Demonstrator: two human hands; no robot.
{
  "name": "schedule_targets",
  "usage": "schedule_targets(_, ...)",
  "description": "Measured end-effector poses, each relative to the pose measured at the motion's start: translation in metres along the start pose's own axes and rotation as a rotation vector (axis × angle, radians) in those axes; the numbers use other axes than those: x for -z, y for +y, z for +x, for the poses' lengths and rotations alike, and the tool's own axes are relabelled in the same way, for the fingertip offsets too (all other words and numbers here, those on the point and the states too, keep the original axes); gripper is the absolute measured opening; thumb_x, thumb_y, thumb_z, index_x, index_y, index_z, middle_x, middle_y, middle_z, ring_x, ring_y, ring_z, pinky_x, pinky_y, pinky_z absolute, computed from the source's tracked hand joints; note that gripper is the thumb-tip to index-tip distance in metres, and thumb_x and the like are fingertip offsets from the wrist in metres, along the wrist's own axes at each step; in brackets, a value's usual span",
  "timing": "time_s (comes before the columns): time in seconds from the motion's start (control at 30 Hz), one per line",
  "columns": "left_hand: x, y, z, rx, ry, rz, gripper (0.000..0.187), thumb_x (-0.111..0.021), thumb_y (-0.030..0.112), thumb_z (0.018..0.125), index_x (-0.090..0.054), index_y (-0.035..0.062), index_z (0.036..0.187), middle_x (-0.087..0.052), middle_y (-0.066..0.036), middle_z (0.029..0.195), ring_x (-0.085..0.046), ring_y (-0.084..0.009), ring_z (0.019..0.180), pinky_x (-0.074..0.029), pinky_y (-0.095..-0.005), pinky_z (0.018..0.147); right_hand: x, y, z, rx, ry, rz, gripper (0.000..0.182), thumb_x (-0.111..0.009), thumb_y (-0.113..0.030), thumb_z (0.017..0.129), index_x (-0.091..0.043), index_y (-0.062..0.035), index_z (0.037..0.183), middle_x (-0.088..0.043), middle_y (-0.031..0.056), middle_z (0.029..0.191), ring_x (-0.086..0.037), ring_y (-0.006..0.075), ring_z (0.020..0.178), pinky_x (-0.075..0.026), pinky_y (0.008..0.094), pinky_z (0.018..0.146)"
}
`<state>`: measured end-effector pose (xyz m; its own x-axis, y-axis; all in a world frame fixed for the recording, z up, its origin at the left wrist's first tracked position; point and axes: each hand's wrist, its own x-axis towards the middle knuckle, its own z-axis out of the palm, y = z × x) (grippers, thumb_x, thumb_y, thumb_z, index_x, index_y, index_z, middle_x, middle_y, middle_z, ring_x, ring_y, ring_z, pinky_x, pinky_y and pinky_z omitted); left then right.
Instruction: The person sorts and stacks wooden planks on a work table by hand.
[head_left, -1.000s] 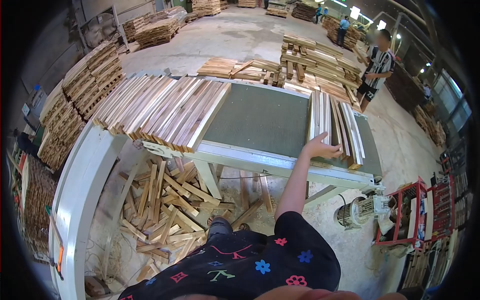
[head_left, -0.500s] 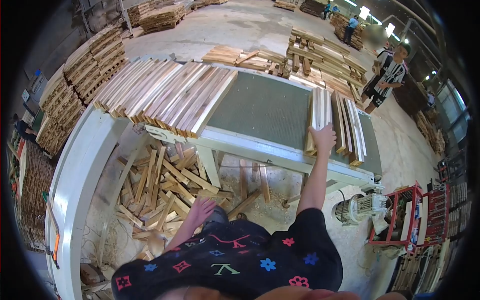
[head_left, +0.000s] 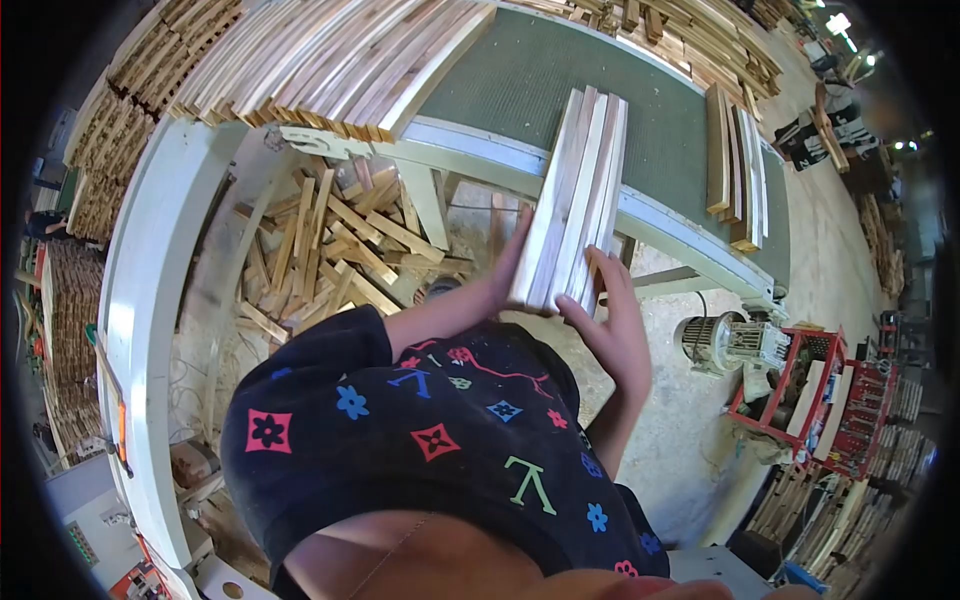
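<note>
Between my two hands is a bundle of several narrow wooden boards [head_left: 575, 200], side by side and sloping away from me, the far ends over the green belt [head_left: 500, 80] of the conveyor table. My left hand [head_left: 512, 262] presses on the left face of the near end, its fingers partly hidden by the wood. On the right side my right hand [head_left: 612, 325] grips the same end, thumb at the end faces and fingers along the edge. A long row of boards [head_left: 330, 70] lies on the conveyor's left part, and a smaller group [head_left: 738, 165] lies near its right end.
Loose wood offcuts [head_left: 335, 250] cover the floor under the conveyor. A motor [head_left: 718, 342] and a red rack [head_left: 825, 405] stand to the right. A person [head_left: 860, 128] with a piece of wood is beyond the conveyor's right end. Stacked timber [head_left: 150, 90] rises at the left.
The bundle my right hand touched on the belt has come toward me and left, off the front edge. My left hand has risen onto it. The view has tilted down.
</note>
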<state>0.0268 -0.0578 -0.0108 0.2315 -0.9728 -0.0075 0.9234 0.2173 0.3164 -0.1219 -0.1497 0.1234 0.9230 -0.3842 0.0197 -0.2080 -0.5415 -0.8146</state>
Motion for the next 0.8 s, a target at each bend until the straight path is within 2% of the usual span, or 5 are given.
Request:
schedule_targets(0.1, -0.049, 0.029, 0.013, -0.052, -0.048, -0.053, 0.083, -0.022, 0.072, 0.095, -0.033, 0.0107, 0.15, -0.048, -0.015, 0.142, -0.053, -0.0317, 0.127, -0.043, -0.0468, 0.107, 0.033, -0.029, -0.013, 0.258, 0.011, -0.187, 0.077, -0.08, -0.027, 0.078, -0.043, -0.0016, 0.141, -0.052, 0.0195, 0.136, -0.052, 0.032, 0.125, -0.043, 0.0396, 0.1)
schedule_targets(0.27, -0.082, 0.064, 0.029, 0.004, -0.205, -0.155, 0.083, -0.028, 0.077, 0.092, -0.035, 0.0186, 0.151, -0.044, -0.012, 0.148, -0.046, -0.0303, 0.134, -0.036, -0.0508, 0.111, 0.031, -0.057, 0.005, 0.313, 0.29, -0.287, 0.074, -0.081, -0.018, 0.077, -0.044, -0.0034, 0.14, -0.053, 0.0184, 0.135, -0.054, 0.0325, 0.121, -0.045, 0.0397, 0.097)
schedule_targets(0.33, -0.075, 0.067, 0.036, -0.006, -0.143, -0.005, 0.087, -0.029, 0.079, 0.089, -0.036, 0.0191, 0.151, -0.044, -0.011, 0.149, -0.046, -0.0303, 0.134, -0.035, -0.051, 0.111, 0.034, -0.057, 0.015, 0.388, 0.372, -0.298, 0.067, -0.08, -0.016, 0.075, -0.05, -0.0094, 0.135, -0.054, 0.0181, 0.126, -0.057, 0.0372, 0.109, -0.046, 0.0448, 0.092)
schedule_targets(0.53, -0.079, 0.069, 0.039, -0.03, -0.089, 0.065, 0.092, -0.029, 0.084, 0.085, -0.037, 0.0194, 0.15, -0.044, -0.01, 0.148, -0.045, -0.0305, 0.135, -0.036, -0.0507, 0.111, 0.039, -0.051, 0.027, 0.425, 0.415, -0.336, 0.067, -0.083, -0.008, 0.068, -0.056, -0.0135, 0.13, -0.053, 0.017, 0.115, -0.058, 0.0351, 0.102, -0.049, 0.0426, 0.084)
schedule_targets(0.8, -0.071, 0.063, 0.035, -0.04, -0.147, -0.017, 0.087, -0.028, 0.078, 0.09, -0.034, 0.0154, 0.151, -0.044, -0.013, 0.147, -0.048, -0.0311, 0.133, -0.036, -0.05, 0.112, 0.029, -0.036, 0.022, 0.486, 0.409, -0.401, 0.069, -0.084, -0.004, 0.065, -0.057, -0.0151, 0.127, -0.041, 0.0157, 0.135, -0.051, 0.0339, 0.117, -0.047, 0.0427, 0.093)
